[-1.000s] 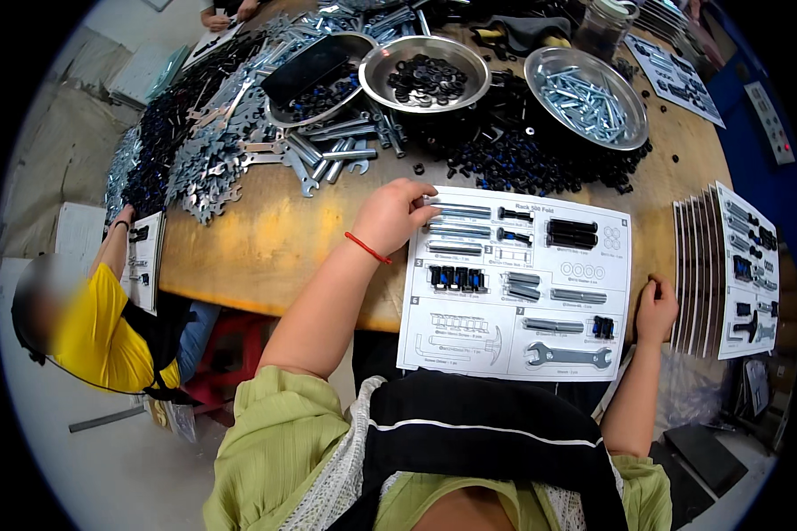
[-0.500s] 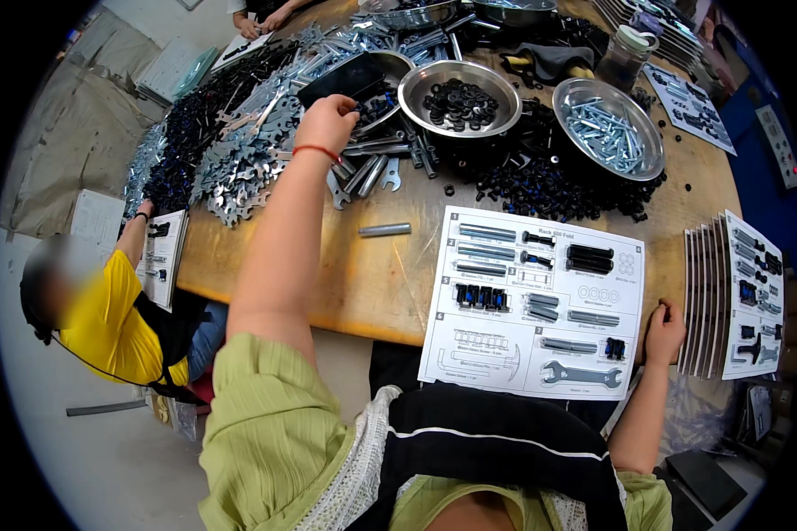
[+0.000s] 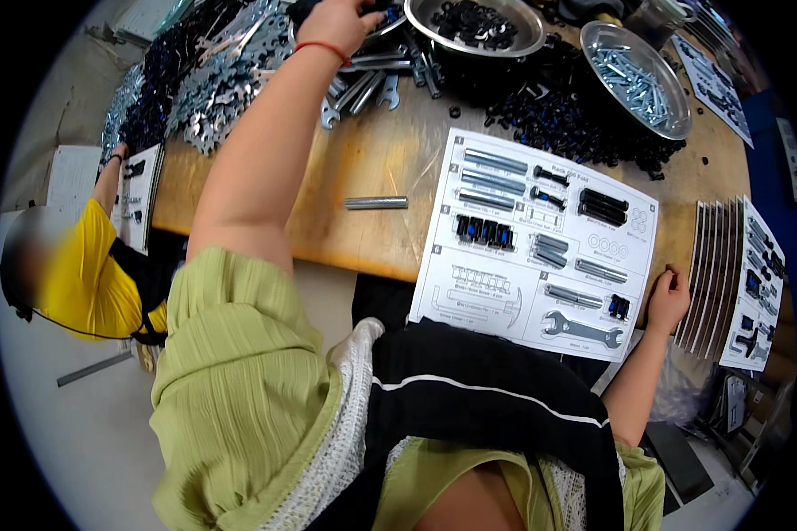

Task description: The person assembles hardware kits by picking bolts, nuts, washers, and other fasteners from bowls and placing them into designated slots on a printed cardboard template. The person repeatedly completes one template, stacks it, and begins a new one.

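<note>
Our left hand (image 3: 335, 25) hangs over the far side of the work, fingers curled and pointing right, and we cannot tell whether they pinch anything. Our right hand (image 3: 669, 296) sits well apart from it, low and to the right, loosely curled; we cannot tell whether it holds anything either.

Right under and just beside our left fingertips lies a round steel dish (image 3: 390, 29), partly hidden by that hand and cut by the upper edge of the view. Our left hand is by far the nearer of the two, and its forearm slants up to the dish from the near left. Being round, the dish shows no long axis; what we see of it is a shiny curved rim.

Biggest of all, the wooden table (image 3: 398, 239) spreads from under our left hand toward us. A printed parts card (image 3: 496, 234) lies tilted between our two hands, its right edge just beside the right one. To the left of our left hand spreads a heap of open-end wrenches (image 3: 217, 88). To its right stands a steel bowl (image 3: 476, 51) of black washers (image 3: 474, 22), and farther right a shallow dish (image 3: 677, 115) of silver screws (image 3: 635, 84). One steel tube (image 3: 376, 203) lies alone, nearer to us than our left hand, its long axis running left to right. Smallest, some black bolts with blue patches (image 3: 391, 14) show inside the round dish, close by the fingertips
</note>
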{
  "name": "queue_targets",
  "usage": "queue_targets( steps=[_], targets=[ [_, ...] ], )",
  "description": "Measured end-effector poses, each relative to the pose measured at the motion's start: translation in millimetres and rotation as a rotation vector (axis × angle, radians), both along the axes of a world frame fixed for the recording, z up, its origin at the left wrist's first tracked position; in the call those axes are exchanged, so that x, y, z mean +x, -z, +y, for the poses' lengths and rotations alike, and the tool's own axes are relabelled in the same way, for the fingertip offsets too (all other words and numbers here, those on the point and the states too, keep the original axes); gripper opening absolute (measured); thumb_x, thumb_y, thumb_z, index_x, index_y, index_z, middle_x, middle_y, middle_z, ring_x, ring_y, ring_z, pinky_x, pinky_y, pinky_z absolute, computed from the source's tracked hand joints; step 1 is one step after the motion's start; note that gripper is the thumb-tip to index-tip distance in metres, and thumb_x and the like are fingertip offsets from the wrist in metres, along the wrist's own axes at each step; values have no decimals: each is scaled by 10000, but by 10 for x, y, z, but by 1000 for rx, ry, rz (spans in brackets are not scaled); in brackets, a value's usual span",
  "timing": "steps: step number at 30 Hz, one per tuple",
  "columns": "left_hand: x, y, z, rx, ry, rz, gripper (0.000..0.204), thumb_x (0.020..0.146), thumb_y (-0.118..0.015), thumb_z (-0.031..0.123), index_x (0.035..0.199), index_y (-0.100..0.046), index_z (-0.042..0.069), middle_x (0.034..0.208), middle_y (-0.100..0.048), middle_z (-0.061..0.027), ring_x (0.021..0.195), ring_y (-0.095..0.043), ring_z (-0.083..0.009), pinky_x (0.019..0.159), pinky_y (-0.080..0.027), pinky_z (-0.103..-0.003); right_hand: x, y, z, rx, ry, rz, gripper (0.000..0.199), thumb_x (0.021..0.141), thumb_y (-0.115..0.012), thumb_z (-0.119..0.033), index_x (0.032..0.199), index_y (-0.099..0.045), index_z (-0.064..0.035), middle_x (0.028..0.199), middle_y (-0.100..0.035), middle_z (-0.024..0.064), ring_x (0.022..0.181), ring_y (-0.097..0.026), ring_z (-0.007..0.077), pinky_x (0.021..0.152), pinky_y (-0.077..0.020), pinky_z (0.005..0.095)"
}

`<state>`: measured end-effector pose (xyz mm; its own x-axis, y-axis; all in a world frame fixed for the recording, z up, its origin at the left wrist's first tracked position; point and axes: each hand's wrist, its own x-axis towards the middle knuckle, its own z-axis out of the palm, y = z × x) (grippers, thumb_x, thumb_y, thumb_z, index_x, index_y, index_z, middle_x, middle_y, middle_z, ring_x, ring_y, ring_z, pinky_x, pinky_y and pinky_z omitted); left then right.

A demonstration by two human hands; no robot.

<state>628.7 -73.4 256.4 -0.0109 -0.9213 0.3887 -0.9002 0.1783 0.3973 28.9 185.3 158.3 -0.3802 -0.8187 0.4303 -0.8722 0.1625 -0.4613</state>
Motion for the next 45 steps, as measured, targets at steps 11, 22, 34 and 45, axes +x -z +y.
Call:
queue_targets(
  steps=[11, 22, 34, 45],
  targets=[
    [-65, 889, 2236, 468, 206, 193, 209, 796, -747, 230, 833, -651, 48, 816, -617, -116, 768, -606, -320, 676, -485, -412, -41, -51, 63, 79, 45, 32, 195, 926, -552, -111, 1048, -651, 5, 866, -672, 126, 773, -624, 193, 726, -498, 316],
    [-286, 342, 375, -202, -133, 289, 260, 822, -709, 231, 1027, -707, 72, 1051, -651, -120, 1008, -613, -313, 885, -494, -410, 30, -54, 65, 6, 40, -45, 170, 896, -557, -47, 1019, -647, 29, 936, -668, 165, 848, -647, 255, 768, -509, 334],
    [-120, 96, -827, 552, -42, -73, 271, 797, -746, 258, 972, -758, 52, 932, -723, -152, 858, -689, -277, 817, -531, -364, 54, -75, 72, 9, 56, -51, 162, 890, -560, -54, 1006, -647, 18, 931, -671, 166, 825, -651, 289, 746, -510, 356],
    [-195, 175, -805, 305, 62, 184, 280, 843, -729, 207, 1086, -707, 71, 1036, -717, -122, 938, -680, -266, 866, -515, -361, 124, -108, 55, -1, 68, -46, 155, 887, -571, -55, 1000, -655, 11, 897, -675, 140, 779, -646, 233, 710, -504, 325]
  ],
)
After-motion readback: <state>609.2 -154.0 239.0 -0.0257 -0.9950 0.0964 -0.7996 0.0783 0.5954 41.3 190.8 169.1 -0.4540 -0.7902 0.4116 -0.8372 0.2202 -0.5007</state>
